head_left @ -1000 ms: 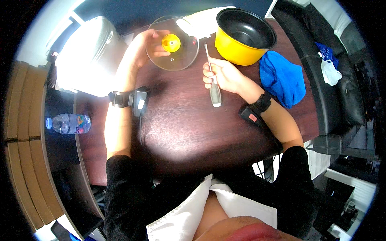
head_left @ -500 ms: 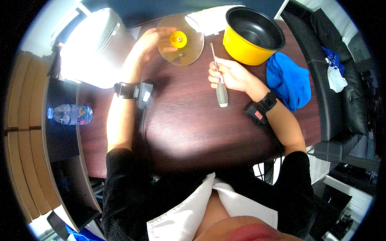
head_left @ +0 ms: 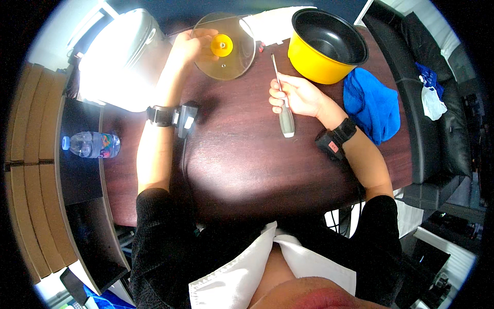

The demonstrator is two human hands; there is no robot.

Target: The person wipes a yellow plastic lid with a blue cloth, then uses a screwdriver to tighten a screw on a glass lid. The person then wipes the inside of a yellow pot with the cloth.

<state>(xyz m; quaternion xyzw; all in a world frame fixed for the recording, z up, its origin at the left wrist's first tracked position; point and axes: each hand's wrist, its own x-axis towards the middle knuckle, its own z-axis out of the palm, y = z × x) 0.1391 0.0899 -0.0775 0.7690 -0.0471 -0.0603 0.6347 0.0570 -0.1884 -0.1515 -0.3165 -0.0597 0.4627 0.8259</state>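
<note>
My left hand [head_left: 188, 47] is closed on the rim of a round glass lid [head_left: 234, 64] at the far middle. Its fingers show through the glass, beside the yellow knob [head_left: 222, 46]; a small metal-ringed hole sits below the knob. My right hand [head_left: 301, 97] grips a flat-tipped screwdriver [head_left: 286, 122] where shaft meets grey handle, blade pointing away from me. Beyond that hand stands a yellow pot [head_left: 316, 63] with a black inside. A blue cloth [head_left: 371, 105] lies crumpled to the right of my right wrist.
A white appliance [head_left: 116, 62], washed out by glare, stands at the far left. White paper or cloth [head_left: 272, 26] and a small red piece [head_left: 261, 47] lie near the lid. A water bottle [head_left: 95, 144] rests on the left. Black sofa [head_left: 427, 139] flanks the table [head_left: 247, 159].
My left hand and the lid have shifted slightly left and away, and a small red piece now shows beside the lid. The screwdriver remains in my right hand, nearly still.
</note>
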